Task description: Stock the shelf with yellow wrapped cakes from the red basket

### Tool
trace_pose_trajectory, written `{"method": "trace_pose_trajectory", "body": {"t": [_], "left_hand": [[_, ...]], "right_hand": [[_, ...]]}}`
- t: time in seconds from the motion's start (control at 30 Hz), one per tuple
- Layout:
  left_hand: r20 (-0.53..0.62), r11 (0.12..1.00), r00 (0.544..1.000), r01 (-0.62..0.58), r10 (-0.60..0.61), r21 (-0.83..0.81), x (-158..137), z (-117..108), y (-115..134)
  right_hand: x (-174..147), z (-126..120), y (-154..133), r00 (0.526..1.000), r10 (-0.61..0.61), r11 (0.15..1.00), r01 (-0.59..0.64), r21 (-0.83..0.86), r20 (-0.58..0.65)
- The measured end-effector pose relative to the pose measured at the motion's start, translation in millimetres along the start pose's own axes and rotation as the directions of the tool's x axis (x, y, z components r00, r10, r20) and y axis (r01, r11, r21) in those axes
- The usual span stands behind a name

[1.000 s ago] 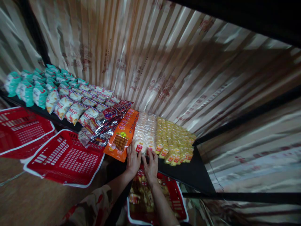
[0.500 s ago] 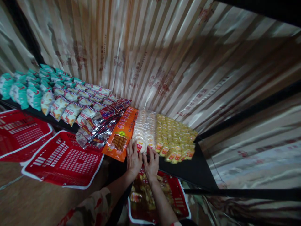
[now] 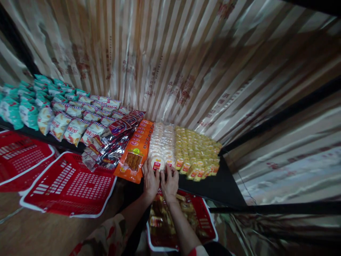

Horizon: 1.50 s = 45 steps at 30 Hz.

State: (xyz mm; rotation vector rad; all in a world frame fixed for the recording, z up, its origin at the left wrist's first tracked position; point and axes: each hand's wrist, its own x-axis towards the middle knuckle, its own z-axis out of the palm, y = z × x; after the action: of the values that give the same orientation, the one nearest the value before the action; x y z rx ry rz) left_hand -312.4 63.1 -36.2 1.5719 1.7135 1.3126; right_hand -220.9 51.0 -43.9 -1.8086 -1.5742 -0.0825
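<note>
Two columns of white round wrapped snacks (image 3: 159,140), which look like rice crackers, lie in clear wrap on a black shelf (image 3: 210,188). My left hand (image 3: 151,182) curls its fingers and thumb about the lower edge of the front round snack pack (image 3: 157,164), whose red and yellow label faces me. Beside it, my right hand (image 3: 169,181) is closed around the front of the right column, covering most of that pack. An orange bag of brown sticks (image 3: 134,156) lies just left of my left hand. Yellow wrapped snacks (image 3: 195,149) stand in rows to the right.
Dark shiny packets (image 3: 117,138), white snack bags (image 3: 76,129) and green bags (image 3: 29,112) fill the shelf leftward. Below, a red basket (image 3: 71,181) stands left, and another basket (image 3: 210,227) under my forearms holds yellow packs. Striped sheeting (image 3: 165,64) hangs behind.
The front white round pack now shows its label more fully and faces me more upright between my hands. The view has shifted slightly; both hands remain at the columns' front.
</note>
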Motion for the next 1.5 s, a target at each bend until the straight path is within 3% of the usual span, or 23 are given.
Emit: {"method": "trace_pose_trajectory", "body": {"t": [0.93,1.5], "left_hand": [[0.032,0.998,0.999,0.025,-0.023,-0.061,-3.1,6.2,-0.9],[0.020,0.999,1.000,0.008,-0.007,-0.049,-3.9,5.4,-0.4]], "right_hand": [[-1.2,4.5,-0.7,0.999,0.046,0.999,-0.046,0.005,-0.025],[3.9,2.2,-3.7,0.994,0.114,0.972,-0.111,0.209,0.000]]}}
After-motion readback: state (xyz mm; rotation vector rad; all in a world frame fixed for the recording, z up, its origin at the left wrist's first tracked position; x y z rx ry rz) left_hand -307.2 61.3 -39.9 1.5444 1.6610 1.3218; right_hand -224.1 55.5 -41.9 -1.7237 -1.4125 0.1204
